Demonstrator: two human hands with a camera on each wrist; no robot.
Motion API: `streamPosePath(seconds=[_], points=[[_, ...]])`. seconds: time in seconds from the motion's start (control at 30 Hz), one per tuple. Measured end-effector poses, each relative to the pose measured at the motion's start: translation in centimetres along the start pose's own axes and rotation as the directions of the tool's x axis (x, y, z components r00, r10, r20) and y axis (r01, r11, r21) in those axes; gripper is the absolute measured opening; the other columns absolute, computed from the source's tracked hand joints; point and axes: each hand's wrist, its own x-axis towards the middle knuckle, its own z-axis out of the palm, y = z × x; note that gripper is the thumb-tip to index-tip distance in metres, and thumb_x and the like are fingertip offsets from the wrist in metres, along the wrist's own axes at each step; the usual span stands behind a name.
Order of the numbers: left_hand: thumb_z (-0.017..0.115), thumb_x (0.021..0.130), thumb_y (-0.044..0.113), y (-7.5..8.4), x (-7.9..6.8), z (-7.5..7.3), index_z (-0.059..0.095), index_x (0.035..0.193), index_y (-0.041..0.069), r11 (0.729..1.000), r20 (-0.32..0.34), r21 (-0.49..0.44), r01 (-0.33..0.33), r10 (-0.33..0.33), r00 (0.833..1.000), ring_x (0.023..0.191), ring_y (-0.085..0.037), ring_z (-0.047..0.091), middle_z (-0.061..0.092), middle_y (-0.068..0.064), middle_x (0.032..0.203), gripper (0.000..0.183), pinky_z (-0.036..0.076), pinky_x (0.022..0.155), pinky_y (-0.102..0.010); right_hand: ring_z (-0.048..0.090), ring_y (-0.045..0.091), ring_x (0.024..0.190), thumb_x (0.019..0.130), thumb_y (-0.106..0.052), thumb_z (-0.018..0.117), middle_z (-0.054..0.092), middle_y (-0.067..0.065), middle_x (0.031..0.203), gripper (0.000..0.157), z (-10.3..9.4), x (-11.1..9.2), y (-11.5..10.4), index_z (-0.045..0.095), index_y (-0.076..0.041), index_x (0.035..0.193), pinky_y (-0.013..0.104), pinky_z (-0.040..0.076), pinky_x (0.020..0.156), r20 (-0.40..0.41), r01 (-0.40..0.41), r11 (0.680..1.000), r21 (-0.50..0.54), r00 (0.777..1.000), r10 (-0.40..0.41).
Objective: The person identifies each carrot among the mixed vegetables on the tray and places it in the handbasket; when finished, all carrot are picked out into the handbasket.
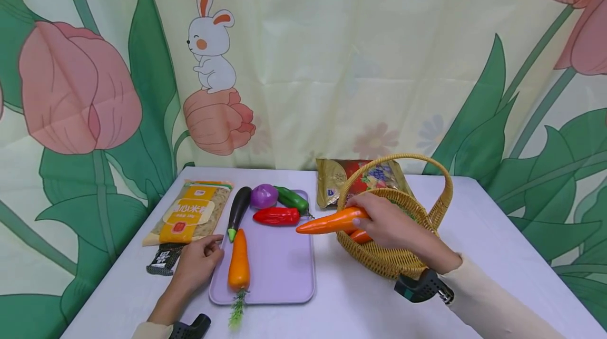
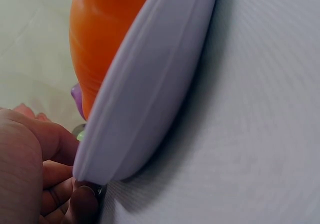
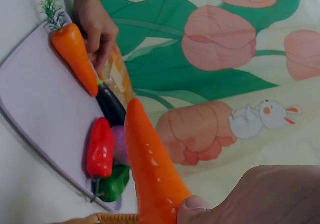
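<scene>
My right hand (image 1: 386, 223) grips an orange carrot (image 1: 327, 222) by its thick end, above the wicker basket (image 1: 379, 261); its tip points left toward the tray. Part of another carrot (image 1: 361, 236) shows inside the basket below the hand. With curled fingers, my left hand (image 1: 198, 264) holds the left rim of the lilac tray (image 1: 280, 270). On that tray lie a carrot (image 1: 239, 265) with green leaves, an eggplant (image 1: 240, 208), a purple onion (image 1: 264, 196), a green pepper (image 1: 291, 200) and a red pepper (image 1: 276, 216). The right wrist view shows the held carrot close up.
A yellow-labelled food bag (image 1: 189, 215) lies left of the tray, with a small black packet (image 1: 164, 260) by the left hand. Behind the basket is a gold package (image 1: 332, 181). The basket's tall handle (image 1: 403, 156) arches above the right hand. A printed curtain (image 1: 303, 65) hangs behind the table.
</scene>
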Motion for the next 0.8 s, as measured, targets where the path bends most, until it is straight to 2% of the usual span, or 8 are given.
streamPosePath(seconds=[0.47,0.63,0.8], points=[[0.064,0.09,0.01,0.0,0.0,0.1,0.068,0.127,0.001,1.0,-0.008,-0.01,-0.003,0.003,1.0,0.074,-0.019,0.052,0.059,-0.005,0.083,0.038,0.043,0.059,-0.023,0.056,0.023,0.089,0.098,-0.007,0.061,0.062,0.012,0.109,0.031,-3.0,-1.5,3.3,0.059,0.002,0.127,0.04,0.052,0.078,0.01,-0.085,0.996,-0.028,0.996,0.086],[0.063,0.09,0.01,-0.1,0.0,0.1,0.068,0.126,0.001,1.0,-0.008,-0.004,0.001,-0.001,1.0,0.074,-0.019,0.052,0.059,-0.005,0.083,0.038,0.043,0.059,-0.023,0.057,0.025,0.091,0.098,-0.004,0.059,0.061,0.017,0.112,0.03,-3.6,-1.9,4.7,0.057,0.006,0.126,0.041,0.055,0.079,0.02,-0.104,0.993,-0.049,0.994,0.105],[0.063,0.09,0.01,0.0,0.0,-0.1,0.068,0.127,0.001,1.0,0.008,-0.016,0.011,-0.011,1.0,0.074,-0.019,0.052,0.059,-0.005,0.083,0.039,0.043,0.059,-0.024,0.057,0.024,0.088,0.095,-0.002,0.061,0.062,0.015,0.107,0.026,-3.6,-2.3,6.2,0.061,0.006,0.12,0.04,0.054,0.075,0.03,-0.109,0.991,-0.081,0.993,0.112]])
